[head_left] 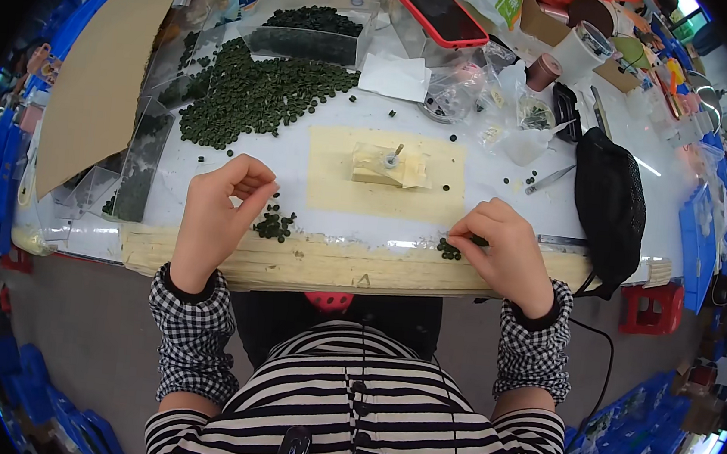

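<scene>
My left hand (222,210) is closed in a pinch above the near side of the table, just left of a small heap of dark green round pieces (273,226). A tiny dark piece shows by its fingertips; whether it is held I cannot tell. My right hand (504,248) also pinches, beside another little heap of green pieces (448,250). Something dark green shows between its thumb and finger, too small to make out. Between the hands, a small block wrapped in yellowish tape (372,176), with a short upright pin (398,153), stands on a yellow taped patch (328,191).
A large spread of green pieces (254,96) lies at the back left, before a clear box (310,45) of more. White paper (394,77), a red-cased phone (439,10), plastic bags, tweezers (551,179) and a black mesh pouch (607,205) lie around. Cardboard (104,75) leans at left.
</scene>
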`<state>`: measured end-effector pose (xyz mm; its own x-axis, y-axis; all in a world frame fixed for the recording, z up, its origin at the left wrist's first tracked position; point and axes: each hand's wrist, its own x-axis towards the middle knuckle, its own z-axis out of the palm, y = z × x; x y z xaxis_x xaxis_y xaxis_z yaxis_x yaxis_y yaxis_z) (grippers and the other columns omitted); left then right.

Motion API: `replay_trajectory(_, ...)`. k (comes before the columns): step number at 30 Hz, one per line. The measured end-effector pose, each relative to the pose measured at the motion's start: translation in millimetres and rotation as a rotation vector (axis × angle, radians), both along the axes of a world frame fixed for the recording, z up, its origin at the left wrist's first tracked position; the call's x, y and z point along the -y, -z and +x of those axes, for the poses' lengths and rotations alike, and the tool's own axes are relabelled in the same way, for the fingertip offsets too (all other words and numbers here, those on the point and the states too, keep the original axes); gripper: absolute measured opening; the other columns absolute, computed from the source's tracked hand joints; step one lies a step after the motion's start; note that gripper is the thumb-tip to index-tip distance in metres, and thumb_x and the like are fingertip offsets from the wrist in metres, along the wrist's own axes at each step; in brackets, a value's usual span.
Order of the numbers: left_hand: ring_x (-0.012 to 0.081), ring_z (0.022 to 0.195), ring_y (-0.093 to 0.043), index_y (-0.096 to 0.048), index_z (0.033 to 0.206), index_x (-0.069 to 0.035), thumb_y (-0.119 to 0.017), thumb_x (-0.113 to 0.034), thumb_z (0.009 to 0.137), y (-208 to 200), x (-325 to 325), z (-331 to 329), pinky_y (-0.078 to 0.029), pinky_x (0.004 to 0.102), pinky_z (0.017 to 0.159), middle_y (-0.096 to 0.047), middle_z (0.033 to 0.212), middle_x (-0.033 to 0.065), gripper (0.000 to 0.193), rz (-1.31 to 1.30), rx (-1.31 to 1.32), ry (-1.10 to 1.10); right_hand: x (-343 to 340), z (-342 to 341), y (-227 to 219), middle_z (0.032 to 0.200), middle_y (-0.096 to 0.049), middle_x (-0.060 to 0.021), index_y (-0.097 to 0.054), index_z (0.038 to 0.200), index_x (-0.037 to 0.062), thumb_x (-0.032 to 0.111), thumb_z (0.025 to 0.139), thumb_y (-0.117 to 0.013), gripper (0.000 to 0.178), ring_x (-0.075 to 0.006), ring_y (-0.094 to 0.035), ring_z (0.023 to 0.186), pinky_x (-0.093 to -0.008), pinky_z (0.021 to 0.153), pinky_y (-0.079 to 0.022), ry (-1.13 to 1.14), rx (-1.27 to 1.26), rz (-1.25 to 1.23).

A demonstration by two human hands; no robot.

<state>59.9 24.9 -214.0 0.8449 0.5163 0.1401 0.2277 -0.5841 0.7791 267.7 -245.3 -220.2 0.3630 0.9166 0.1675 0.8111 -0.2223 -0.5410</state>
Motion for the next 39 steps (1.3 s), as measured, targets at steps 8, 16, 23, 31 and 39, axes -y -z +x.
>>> replay_trajectory(8, 0.0119, 0.077, -0.063, -0.065, 0.098, 0.004, -0.065, 0.001, 0.085, 4.0, 4.8, -5.5, -0.05, 0.0235, 0.069, -0.068, 0.085, 0.0073, 0.013, -0.089, 0.036, 0.025, -7.4, 2.0, 12.6, 0.072, -0.058, -0.0054, -0.062, 0.077, 0.0058, 0.007, 0.074, -0.07, 0.008, -0.0241, -0.055, 0.074, -0.0348, 0.063, -0.045, 0.087, -0.022, 0.064)
replay_trajectory(16, 0.016, 0.083, -0.067, -0.063, 0.103, 0.006, -0.061, 0.001, 0.089, 8.5, 35.3, -12.7, -0.055, 0.0269, 0.077, -0.069, 0.092, 0.0132, 0.015, -0.715, 0.262, 0.038, -8.6, -4.9, 10.9, 0.072, -0.056, -0.0058, -0.061, 0.078, 0.0046, 0.005, 0.075, -0.07, 0.009, -0.0251, -0.052, 0.075, -0.0345, 0.066, -0.044, 0.027, -0.055, 0.004)
replay_trajectory(23, 0.0178, 0.084, -0.068, -0.061, 0.096, 0.003, -0.06, 0.004, 0.088, 12.3, 49.7, -5.0, -0.057, 0.0277, 0.077, -0.069, 0.094, 0.0157, 0.009, -0.92, 0.277, 0.132, -13.6, -10.5, 17.6, 0.076, -0.053, -0.0077, -0.057, 0.08, 0.0036, 0.005, 0.076, -0.069, 0.012, -0.0264, -0.051, 0.078, -0.0355, 0.069, -0.043, 0.067, -0.049, 0.024)
replay_trajectory(31, 0.0168, 0.081, -0.068, -0.062, 0.103, 0.001, -0.06, -0.007, 0.092, 23.2, 61.7, 6.3, -0.057, 0.0268, 0.076, -0.069, 0.092, 0.0127, 0.013, -1.075, 0.302, 0.087, -21.1, -12.2, 3.4, 0.077, -0.057, -0.0076, -0.06, 0.081, 0.0028, 0.005, 0.077, -0.07, 0.011, -0.0253, -0.054, 0.075, -0.0347, 0.066, -0.044, 0.091, -0.013, 0.131)
replay_trajectory(39, 0.0143, 0.092, -0.065, -0.058, 0.117, 0.0, -0.055, -0.01, 0.096, 24.9, 66.7, 24.1, -0.055, 0.022, 0.08, -0.066, 0.103, 0.0117, 0.024, -1.392, 0.382, -0.008, -76.1, -9.5, -9.1, 0.074, -0.058, -0.007, -0.066, 0.085, 0.0033, 0.006, 0.077, -0.071, 0.01, -0.0234, -0.056, 0.071, -0.0331, 0.062, -0.044, 0.184, 0.133, 0.441)
